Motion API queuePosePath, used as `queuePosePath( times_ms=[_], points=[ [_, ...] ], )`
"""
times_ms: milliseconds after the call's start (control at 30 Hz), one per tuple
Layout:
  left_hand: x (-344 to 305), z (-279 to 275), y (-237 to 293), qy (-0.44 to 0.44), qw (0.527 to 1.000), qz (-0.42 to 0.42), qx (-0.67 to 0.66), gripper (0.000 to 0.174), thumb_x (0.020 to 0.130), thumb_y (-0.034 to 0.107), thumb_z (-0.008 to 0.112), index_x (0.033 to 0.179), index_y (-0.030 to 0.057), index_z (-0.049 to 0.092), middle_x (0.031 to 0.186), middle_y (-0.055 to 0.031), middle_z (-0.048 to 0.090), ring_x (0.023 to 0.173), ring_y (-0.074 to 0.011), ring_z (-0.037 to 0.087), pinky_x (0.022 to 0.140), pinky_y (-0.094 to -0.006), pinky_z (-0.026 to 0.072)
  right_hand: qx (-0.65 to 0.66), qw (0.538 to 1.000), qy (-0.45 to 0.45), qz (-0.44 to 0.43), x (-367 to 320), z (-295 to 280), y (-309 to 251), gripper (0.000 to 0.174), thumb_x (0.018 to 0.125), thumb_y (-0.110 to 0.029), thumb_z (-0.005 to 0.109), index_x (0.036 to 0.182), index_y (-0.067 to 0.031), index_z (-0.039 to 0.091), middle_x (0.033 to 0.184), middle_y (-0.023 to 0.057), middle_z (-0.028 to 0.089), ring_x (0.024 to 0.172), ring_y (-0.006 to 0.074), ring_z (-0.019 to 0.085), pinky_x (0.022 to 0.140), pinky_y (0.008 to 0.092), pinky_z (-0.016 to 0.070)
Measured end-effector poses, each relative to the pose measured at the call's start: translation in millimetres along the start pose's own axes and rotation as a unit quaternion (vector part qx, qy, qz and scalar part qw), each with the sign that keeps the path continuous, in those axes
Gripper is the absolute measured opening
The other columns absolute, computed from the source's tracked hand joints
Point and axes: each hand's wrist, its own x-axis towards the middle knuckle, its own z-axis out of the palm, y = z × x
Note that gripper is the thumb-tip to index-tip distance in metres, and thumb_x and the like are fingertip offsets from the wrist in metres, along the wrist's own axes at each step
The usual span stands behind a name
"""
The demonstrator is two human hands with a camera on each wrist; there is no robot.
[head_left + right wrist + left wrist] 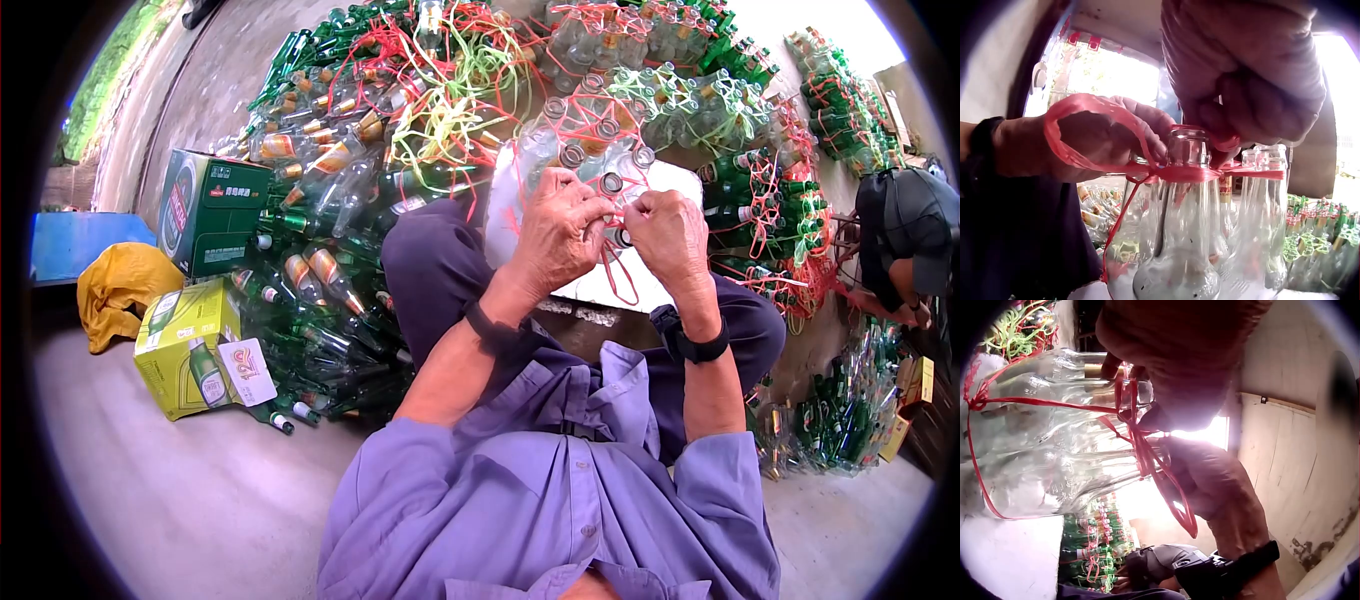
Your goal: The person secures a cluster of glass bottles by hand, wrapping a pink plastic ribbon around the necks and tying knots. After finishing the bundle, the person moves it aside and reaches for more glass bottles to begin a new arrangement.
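Clear glass bottles (590,135) (1041,444) (1179,269) stand upright in a cluster, with red plastic string (1054,404) (1191,174) round their necks. My left hand (558,228) (1175,353) (1085,140) pinches the string at the near necks. Close beside it, my right hand (668,238) (1210,475) (1244,69) has its fingers curled and grips the string too. A red loop hangs from the knot between the hands. The fingertips are partly hidden behind the hands and bottle necks.
Under the bottles lies a white board (500,225). Loose bottles (330,330) pile at the left beside a green carton (215,210) and a yellow-green box (185,345). Tied bundles (770,200) stand at the right. Another person (905,230) is at the far right.
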Motion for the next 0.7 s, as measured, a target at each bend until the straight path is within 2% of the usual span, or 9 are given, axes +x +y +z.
queuePosePath(
  times_ms=[100,200,267,300,367,500,567,700],
  points=[
    [2,-2,1,0.017,0.998,-0.038,-0.038,0.024,0.072,0.003,0.075,0.096,0.0068,0.075,0.091,-0.0079,0.069,0.101,-0.0296,0.058,0.089,-0.0388,0.0496,0.010,1.000,0.005,0.027,1,4,2,0.022,0.084,-0.022,0.067,0.076,-0.0019,0.073,0.071,0.0240,0.066,0.072,0.0439,0.067,0.069,0.0511,0.0535],
    [2,-7,5,-0.001,0.998,-0.066,-0.011,0.029,0.073,0.005,0.076,0.102,0.0096,0.074,0.095,-0.0079,0.071,0.104,-0.0270,0.059,0.092,-0.0414,0.0446,0.021,0.999,0.001,0.042,1,5,2,0.024,0.085,-0.023,0.066,0.077,-0.0016,0.074,0.071,0.0242,0.066,0.072,0.0444,0.067,0.069,0.0514,0.0536],
    [5,-12,11,-0.024,0.993,-0.016,0.117,0.032,0.074,0.008,0.075,0.105,0.0124,0.073,0.097,-0.0059,0.072,0.106,-0.0244,0.059,0.097,-0.0438,0.0353,0.023,0.999,-0.001,0.045,1,6,4,0.024,0.085,-0.023,0.067,0.078,-0.0016,0.074,0.071,0.0243,0.066,0.073,0.0445,0.067,0.070,0.0515,0.0535],
    [5,-12,10,-0.025,0.993,-0.015,0.117,0.032,0.074,0.008,0.075,0.105,0.0124,0.073,0.097,-0.0059,0.072,0.106,-0.0244,0.059,0.097,-0.0438,0.0353,0.025,0.999,-0.005,0.042,2,6,6,0.025,0.085,-0.024,0.067,0.078,-0.0019,0.074,0.072,0.0243,0.066,0.074,0.0446,0.067,0.070,0.0516,0.0534],
    [4,-10,9,-0.041,0.987,-0.009,0.158,0.037,0.073,0.012,0.074,0.110,0.0134,0.070,0.095,-0.0027,0.072,0.107,-0.0223,0.057,0.098,-0.0444,0.0279,0.028,0.999,-0.009,0.040,2,6,7,0.025,0.085,-0.025,0.067,0.079,-0.0023,0.074,0.073,0.0243,0.066,0.074,0.0446,0.067,0.070,0.0517,0.0533],
    [6,-10,14,-0.058,0.979,-0.041,0.188,0.040,0.073,0.015,0.072,0.112,0.0121,0.067,0.093,0.0004,0.071,0.105,-0.0211,0.056,0.096,-0.0443,0.0288,0.041,0.998,-0.020,0.042,3,6,6,0.025,0.087,-0.027,0.067,0.080,-0.0039,0.075,0.073,0.0240,0.067,0.075,0.0445,0.067,0.071,0.0515,0.0532],
    [5,-4,12,-0.035,0.980,-0.067,0.182,0.042,0.071,0.014,0.071,0.113,0.0117,0.065,0.092,0.0020,0.070,0.102,-0.0199,0.055,0.094,-0.0443,0.0294,0.049,0.998,-0.018,0.041,3,6,8,0.025,0.087,-0.027,0.067,0.080,-0.0042,0.075,0.073,0.0238,0.067,0.075,0.0446,0.067,0.070,0.0514,0.0532],
    [5,-6,12,-0.050,0.977,-0.066,0.194,0.046,0.071,0.015,0.072,0.117,0.0106,0.065,0.092,0.0027,0.070,0.099,-0.0188,0.056,0.093,-0.0440,0.0301,0.077,0.994,-0.073,0.032,9,4,15,0.026,0.087,-0.026,0.069,0.075,-0.0029,0.074,0.071,0.0221,0.066,0.070,0.0418,0.066,0.068,0.0484,0.0523]
  ],
)
